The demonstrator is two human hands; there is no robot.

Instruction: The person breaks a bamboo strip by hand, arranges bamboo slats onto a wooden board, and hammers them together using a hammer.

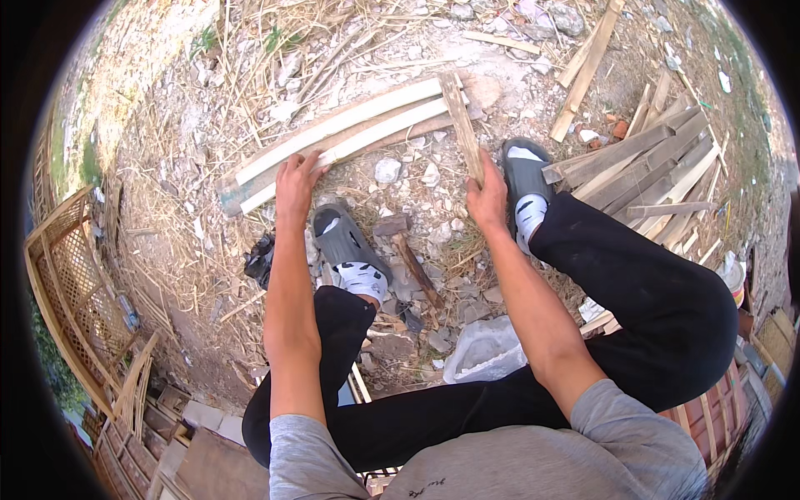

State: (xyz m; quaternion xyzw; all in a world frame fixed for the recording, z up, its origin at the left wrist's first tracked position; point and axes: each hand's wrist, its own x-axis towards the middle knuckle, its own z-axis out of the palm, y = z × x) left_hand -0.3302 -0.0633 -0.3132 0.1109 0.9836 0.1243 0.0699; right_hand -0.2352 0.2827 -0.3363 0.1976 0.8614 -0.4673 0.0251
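the short slat [461, 125] stands out from the right grip [487, 196], which is closed around its near end, thumb on one side and fingers mostly hidden behind; its far end passes over the right ends of two pale strips, and whether it touches them i can't tell. the upper strip [333, 129] and the lower strip [383, 131] lie side by side on a wider board [232, 198] on the ground. the left grip [297, 183] is partly curled, palm down, with fingertips on the lower strip toward its left part; whether the thumb pinches it from beneath is hidden. the slat is well apart from the left grip. a hammer [405, 246] lies between the left shoe [346, 242] and the right shoe [527, 171], nearer the left one. behind it, toward the body, sits a whitish plastic bag [483, 350]. a pile of wood [658, 167] lies just beyond the right shoe, to the right.
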